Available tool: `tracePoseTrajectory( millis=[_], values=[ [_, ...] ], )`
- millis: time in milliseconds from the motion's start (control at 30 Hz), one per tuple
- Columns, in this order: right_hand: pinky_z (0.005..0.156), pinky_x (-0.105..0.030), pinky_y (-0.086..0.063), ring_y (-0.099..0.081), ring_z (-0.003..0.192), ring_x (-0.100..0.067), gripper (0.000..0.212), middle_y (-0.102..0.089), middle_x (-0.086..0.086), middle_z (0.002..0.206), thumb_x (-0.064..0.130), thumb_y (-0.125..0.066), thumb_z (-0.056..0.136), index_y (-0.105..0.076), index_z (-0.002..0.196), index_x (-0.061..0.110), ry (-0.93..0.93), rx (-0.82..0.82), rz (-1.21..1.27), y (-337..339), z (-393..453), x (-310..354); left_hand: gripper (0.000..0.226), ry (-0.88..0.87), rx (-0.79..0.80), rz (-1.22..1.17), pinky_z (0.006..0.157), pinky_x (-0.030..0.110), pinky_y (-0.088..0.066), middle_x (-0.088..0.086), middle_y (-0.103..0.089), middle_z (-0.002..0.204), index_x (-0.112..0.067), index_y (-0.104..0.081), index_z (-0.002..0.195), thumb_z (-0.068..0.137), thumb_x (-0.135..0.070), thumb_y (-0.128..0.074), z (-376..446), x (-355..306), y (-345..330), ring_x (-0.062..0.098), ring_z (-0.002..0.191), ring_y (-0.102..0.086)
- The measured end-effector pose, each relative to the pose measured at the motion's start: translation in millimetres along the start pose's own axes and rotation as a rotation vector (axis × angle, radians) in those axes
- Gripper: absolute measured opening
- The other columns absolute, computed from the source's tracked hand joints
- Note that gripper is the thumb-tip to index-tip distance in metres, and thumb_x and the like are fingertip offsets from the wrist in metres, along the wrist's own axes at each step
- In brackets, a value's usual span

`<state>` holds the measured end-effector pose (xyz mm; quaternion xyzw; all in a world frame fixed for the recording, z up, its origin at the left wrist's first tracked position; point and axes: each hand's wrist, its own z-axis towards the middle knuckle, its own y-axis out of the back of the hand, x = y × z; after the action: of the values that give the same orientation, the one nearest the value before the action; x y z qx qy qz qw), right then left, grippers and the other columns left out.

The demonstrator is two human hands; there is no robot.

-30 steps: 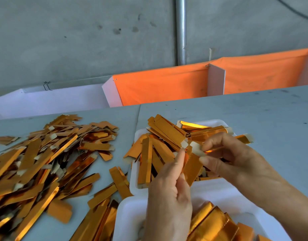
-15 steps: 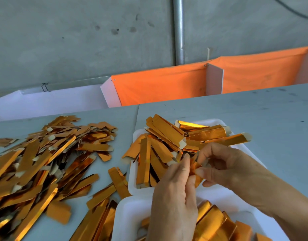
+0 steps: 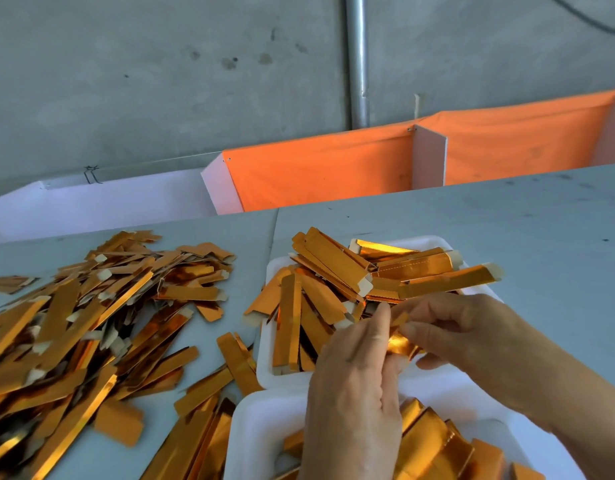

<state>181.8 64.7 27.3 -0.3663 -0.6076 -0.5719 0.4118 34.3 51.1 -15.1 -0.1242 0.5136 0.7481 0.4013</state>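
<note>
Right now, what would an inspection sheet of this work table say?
Surface: grey table, two tops meeting at a seam.
Job's things: small folded gold foil card piece, held over the far white foam tray of folded gold sleeves; near white foam tray also filled.
Clutter: loose heap of flat gold card strips on the left.
Hands: left hand and right hand both pinch the piece.
Cables: dark cable on the grey concrete wall, top right.
Surroundings: metal pipe, orange cloth screen.
</note>
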Motion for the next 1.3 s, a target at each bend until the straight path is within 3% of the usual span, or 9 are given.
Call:
tracePoseTrajectory(
  millis=[167, 400, 467, 567, 700, 767, 933, 1167, 1300],
  values=[
    [0.08, -0.036, -0.058, -0.069, 0.081, -0.024, 0.017, -0.071, -0.013, 0.086, 0.015, -0.058, 0.092, -0.073, 0.085, 0.01, -0.068, 0.051, 0.156, 0.1, 0.1, -1.3, 0.063, 0.059, 0.036, -0.007, 0.102, 0.006, -0.026, -0.037, -0.03, 0.133, -0.048, -0.019, 0.144, 0.09, -0.048, -0.051, 0.6, 0.9, 2.2, -0.011, 0.128, -0.026],
    [0.068, -0.023, -0.056, -0.07, 0.075, -0.018, 0.013, -0.073, -0.007, 0.082, 0.013, -0.063, 0.087, -0.073, 0.079, 0.011, -0.04, 0.074, 0.161, -0.6, 1.0, -2.6, 0.067, 0.058, 0.072, 0.156, 0.109, 0.018, -0.026, -0.025, -0.023, 0.151, -0.039, -0.008, 0.149, 0.092, -0.053, -0.041, 3.3, -2.1, 3.9, -0.001, 0.137, -0.025],
    [0.069, -0.023, -0.055, -0.07, 0.082, -0.022, 0.009, -0.073, -0.009, 0.088, 0.006, -0.068, 0.083, -0.073, 0.079, 0.012, -0.042, 0.143, 0.171, 1.3, 0.1, -1.2, 0.063, 0.018, 0.086, 0.226, 0.1, 0.017, -0.038, -0.02, -0.04, 0.144, -0.034, -0.025, 0.147, 0.091, -0.047, -0.05, 2.4, -1.8, 4.1, 0.0, 0.128, -0.043],
    [0.069, -0.023, -0.052, -0.069, 0.087, -0.023, 0.015, -0.072, -0.008, 0.092, 0.002, -0.07, 0.081, -0.071, 0.075, 0.016, -0.067, 0.135, 0.101, 2.7, 1.5, -2.2, 0.051, -0.048, 0.103, 0.265, 0.064, 0.013, -0.053, -0.014, -0.073, 0.097, -0.021, -0.067, 0.115, 0.067, -0.031, -0.082, 0.5, -2.7, 7.3, 0.0, 0.081, -0.069],
    [0.072, -0.024, -0.055, -0.07, 0.082, -0.019, 0.01, -0.073, -0.007, 0.084, 0.004, -0.069, 0.082, -0.071, 0.079, 0.013, -0.053, 0.088, 0.124, 3.7, 1.1, -1.1, 0.052, 0.005, 0.016, 0.088, 0.097, 0.013, -0.038, -0.023, -0.047, 0.137, -0.038, -0.028, 0.145, 0.094, -0.046, -0.036, 0.2, -3.3, 2.4, -0.004, 0.122, -0.047],
    [0.068, -0.021, -0.055, -0.07, 0.078, -0.017, 0.008, -0.073, -0.006, 0.081, 0.003, -0.068, 0.082, -0.071, 0.081, 0.009, -0.04, 0.062, 0.149, 6.1, 1.0, -0.6, 0.057, 0.024, 0.03, 0.053, 0.1, 0.01, -0.036, -0.024, -0.044, 0.139, -0.04, -0.024, 0.146, 0.091, -0.052, -0.021, 0.3, -4.3, 2.3, -0.006, 0.124, -0.042],
    [0.067, -0.018, -0.053, -0.069, 0.075, -0.013, 0.012, -0.072, -0.003, 0.078, 0.002, -0.07, 0.08, -0.072, 0.078, 0.014, 0.003, 0.086, 0.115, 7.4, 1.9, -2.6, 0.044, 0.045, 0.027, 0.04, 0.092, 0.003, -0.038, -0.022, -0.056, 0.129, -0.037, -0.037, 0.142, 0.098, -0.031, -0.039, 0.0, -2.0, -0.7, -0.008, 0.117, -0.049],
    [0.084, -0.026, -0.053, -0.069, 0.098, -0.023, 0.019, -0.072, -0.011, 0.1, 0.004, -0.07, 0.079, -0.073, 0.095, 0.013, 0.023, 0.345, 0.231, 28.6, -2.9, -6.6, 0.034, 0.081, 0.004, -0.12, 0.069, 0.008, -0.045, -0.031, -0.052, 0.073, -0.03, -0.062, 0.12, 0.095, -0.034, -0.039, 0.1, -2.6, 2.0, -0.014, 0.089, -0.051],
    [0.076, -0.023, -0.055, -0.071, 0.09, -0.022, 0.016, -0.073, -0.009, 0.093, 0.002, -0.07, 0.077, -0.074, 0.088, 0.013, 0.021, 0.299, 0.226, 28.2, -1.0, -9.0, 0.045, 0.077, 0.026, -0.115, 0.07, 0.006, -0.044, -0.025, -0.055, 0.083, -0.034, -0.057, 0.125, 0.091, -0.044, -0.028, -0.4, -5.1, 2.6, -0.01, 0.082, -0.054]
  ],
)
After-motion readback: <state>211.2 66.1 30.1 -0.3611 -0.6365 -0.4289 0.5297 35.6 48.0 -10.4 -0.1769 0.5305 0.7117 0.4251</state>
